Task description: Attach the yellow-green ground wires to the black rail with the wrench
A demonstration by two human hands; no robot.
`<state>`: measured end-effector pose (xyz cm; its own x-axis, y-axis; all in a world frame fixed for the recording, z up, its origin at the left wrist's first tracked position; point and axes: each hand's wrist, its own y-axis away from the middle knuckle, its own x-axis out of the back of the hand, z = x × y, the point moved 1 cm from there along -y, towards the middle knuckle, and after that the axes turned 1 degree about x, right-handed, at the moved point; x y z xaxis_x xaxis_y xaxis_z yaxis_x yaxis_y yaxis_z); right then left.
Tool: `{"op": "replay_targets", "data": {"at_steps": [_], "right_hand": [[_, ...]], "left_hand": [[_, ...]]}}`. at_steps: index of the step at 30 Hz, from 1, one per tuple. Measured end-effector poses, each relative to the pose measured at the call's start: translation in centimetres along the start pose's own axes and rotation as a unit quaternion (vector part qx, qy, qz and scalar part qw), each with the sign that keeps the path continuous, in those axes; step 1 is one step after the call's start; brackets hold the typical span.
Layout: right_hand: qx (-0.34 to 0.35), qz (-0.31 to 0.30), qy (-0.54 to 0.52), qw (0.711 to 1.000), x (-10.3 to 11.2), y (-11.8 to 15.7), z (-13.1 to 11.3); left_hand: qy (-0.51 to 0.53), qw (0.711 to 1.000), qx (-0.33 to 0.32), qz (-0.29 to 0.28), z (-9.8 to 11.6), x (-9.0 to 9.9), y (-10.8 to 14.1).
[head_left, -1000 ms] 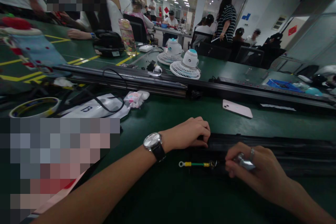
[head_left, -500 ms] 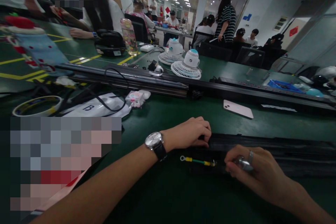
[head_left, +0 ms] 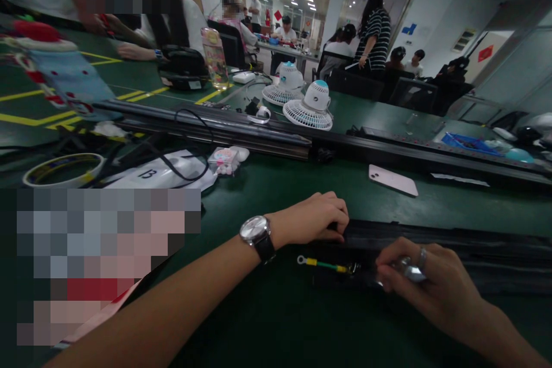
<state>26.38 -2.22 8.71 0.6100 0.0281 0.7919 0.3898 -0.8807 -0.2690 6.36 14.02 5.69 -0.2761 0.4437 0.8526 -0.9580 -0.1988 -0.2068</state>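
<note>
My left hand point(head_left: 317, 218), with a watch on its wrist, has its fingers curled over the left end of a long black bar point(head_left: 431, 236) lying on the table. My right hand point(head_left: 440, 284), a ring on one finger, is closed around a shiny silver rounded object point(head_left: 411, 270), mostly hidden by the fingers; its kind I cannot make out. Between the hands a short green wire point(head_left: 330, 265) with yellow sleeves and a ring terminal at its left end sticks out over the dark surface. Its right end is near a small metal part, left of my right fingertips.
A pink phone point(head_left: 393, 180) lies beyond the bar. Farther back, long black rails point(head_left: 259, 135) cross the table, with two white fans point(head_left: 309, 109) behind them. At left are a tape roll point(head_left: 62, 169) and a white bag marked 13 point(head_left: 166, 171). Several people sit or stand around.
My right hand, still closed on the silver object, has shifted slightly right, baring more of the metal part at the wire's end. My left hand keeps its place on the bar.
</note>
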Motion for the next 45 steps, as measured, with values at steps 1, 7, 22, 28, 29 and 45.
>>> {"op": "replay_targets", "data": {"at_steps": [1, 7, 22, 28, 29, 45], "right_hand": [[0.001, -0.002, 0.002, 1.000, 0.0, 0.0, 0.0], [0.015, -0.022, -0.007, 1.000, 0.1, 0.1, -0.1], [-0.045, -0.105, 0.034, 0.993, 2.5, -0.3, 0.5], [-0.045, -0.107, 0.012, 0.993, 2.9, -0.1, 0.6], [-0.044, -0.106, 0.009, 0.993, 2.9, -0.1, 0.5], [-0.024, -0.101, 0.037, 0.994, 2.3, -1.0, -0.6]], "left_hand": [[0.000, 1.000, 0.000, -0.001, 0.0, 0.0, 0.0], [-0.002, 1.000, 0.000, -0.003, -0.1, 0.1, 0.0], [0.001, 1.000, 0.000, 0.012, -0.1, -0.1, 0.1], [0.001, 1.000, -0.008, 0.016, -0.1, -0.2, 0.1], [0.001, 1.000, -0.009, 0.015, -0.1, -0.2, 0.1], [0.003, 1.000, -0.010, 0.017, -0.1, -0.1, 0.3]]}}
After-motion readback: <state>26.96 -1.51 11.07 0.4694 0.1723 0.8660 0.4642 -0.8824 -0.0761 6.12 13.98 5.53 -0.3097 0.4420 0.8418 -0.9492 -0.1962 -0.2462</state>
